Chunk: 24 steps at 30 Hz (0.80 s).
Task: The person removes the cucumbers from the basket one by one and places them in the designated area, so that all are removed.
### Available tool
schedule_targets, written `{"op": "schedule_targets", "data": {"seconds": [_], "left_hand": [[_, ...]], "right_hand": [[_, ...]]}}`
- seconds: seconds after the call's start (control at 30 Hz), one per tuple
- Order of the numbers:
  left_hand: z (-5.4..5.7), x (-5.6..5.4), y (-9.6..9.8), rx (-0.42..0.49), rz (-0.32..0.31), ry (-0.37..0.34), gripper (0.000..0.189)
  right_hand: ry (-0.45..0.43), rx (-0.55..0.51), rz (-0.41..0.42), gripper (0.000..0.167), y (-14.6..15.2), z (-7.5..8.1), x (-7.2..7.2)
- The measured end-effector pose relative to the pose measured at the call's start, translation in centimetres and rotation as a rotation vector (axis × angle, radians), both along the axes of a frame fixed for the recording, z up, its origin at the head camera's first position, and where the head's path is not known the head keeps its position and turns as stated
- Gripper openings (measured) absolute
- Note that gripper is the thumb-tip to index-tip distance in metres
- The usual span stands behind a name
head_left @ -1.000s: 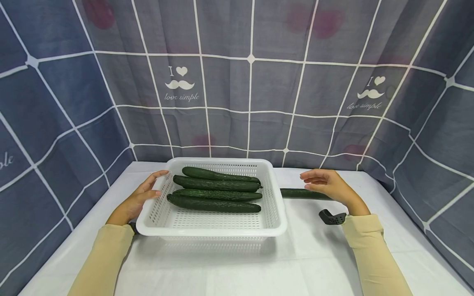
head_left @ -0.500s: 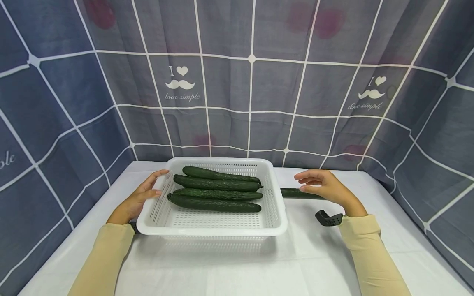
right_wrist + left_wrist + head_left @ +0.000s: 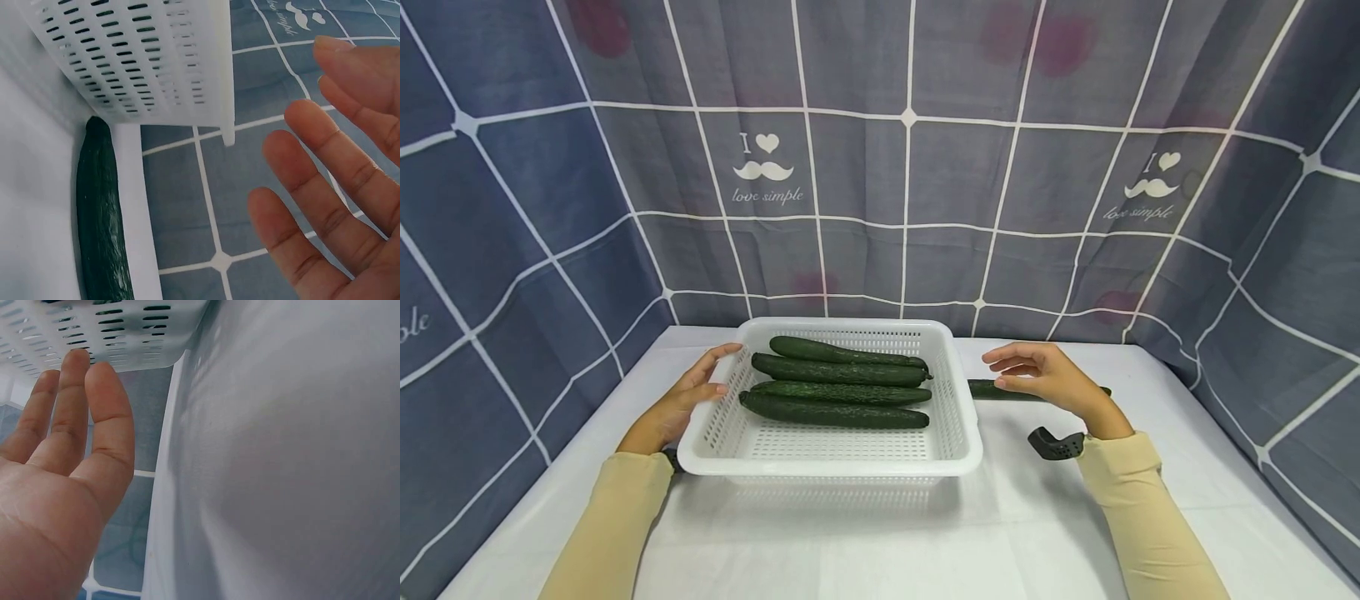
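A white perforated plastic basket (image 3: 827, 468) stands on the table, with several dark green cucumbers (image 3: 838, 417) lying side by side in it. My left hand (image 3: 677, 406) rests at the basket's left side, its thumb over the rim; in the left wrist view its fingers (image 3: 110, 419) are mostly straight, with the tips at the outer wall. Right of the basket, my right hand (image 3: 1054, 382) hovers with loosely bent fingers and holds nothing. Below it another cucumber (image 3: 100, 212) lies on the cloth, one end close to the basket's wall; my hand partly hides it in the head view.
White cloth (image 3: 850, 546) covers the table. A dark grey checked curtain (image 3: 857, 267) hangs behind the table and along both sides. At the right wrist sits a black camera mount (image 3: 1055, 444).
My right hand has moved left toward the basket, above the loose cucumber, so the cucumber's far right end now shows. The left hand, the basket and its cucumbers have stayed in place.
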<state>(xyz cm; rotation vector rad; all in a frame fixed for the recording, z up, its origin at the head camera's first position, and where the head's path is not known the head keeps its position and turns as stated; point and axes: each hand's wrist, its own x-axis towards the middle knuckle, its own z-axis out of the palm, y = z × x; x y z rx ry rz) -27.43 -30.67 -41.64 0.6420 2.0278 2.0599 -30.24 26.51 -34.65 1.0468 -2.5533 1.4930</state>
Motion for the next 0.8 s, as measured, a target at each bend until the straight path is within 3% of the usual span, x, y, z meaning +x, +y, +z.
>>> {"op": "schedule_targets", "data": {"seconds": [0.5, 0.8], "left_hand": [[0.1, 0.2, 0.2, 0.016, -0.011, 0.001, 0.059], [0.1, 0.2, 0.1, -0.018, 0.021, 0.008, 0.059]], "right_hand": [[-0.12, -0.026, 0.133, 0.037, -2.0, 0.4, -0.2], [-0.171, -0.041, 0.227, 0.044, -3.4, 0.9, -0.1]]}}
